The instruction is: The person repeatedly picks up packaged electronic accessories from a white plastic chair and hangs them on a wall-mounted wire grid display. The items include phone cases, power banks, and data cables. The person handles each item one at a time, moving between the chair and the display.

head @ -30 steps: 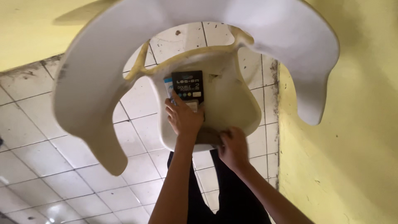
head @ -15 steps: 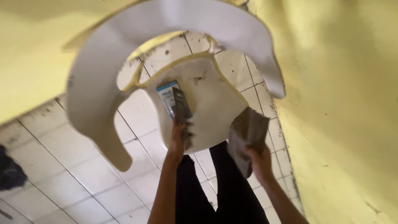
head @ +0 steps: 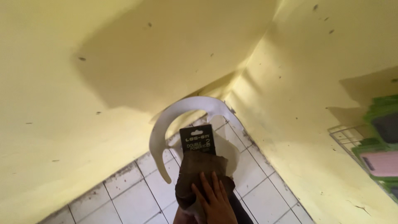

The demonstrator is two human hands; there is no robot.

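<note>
- Cloth (head: 199, 174) — brown, crumpled — lies against the white plastic chair (head: 166, 132), just below the dark card package (head: 197, 140) that sits at the middle of the chair.
- One hand (head: 215, 203) presses on the lower part of the cloth, below the card package; its fingers (head: 209, 186) are stretched out almost flat and lie on the fabric, not curled around it.
- I cannot tell if this is the left or the right hand, and the other hand is hidden under the cloth or out of the view.
- The chair shows as a curved white arc above and left of the card package, with its paler inner part behind the card.
- Behind the chair, white floor tiles (head: 137, 191) with dark joints spread down and left.
- Yellow walls (head: 103, 74) rise above and on both sides of the chair.
- Far right of the chair, a wire rack (head: 346, 139) on the wall carries green and pink packages (head: 379, 159).
</note>
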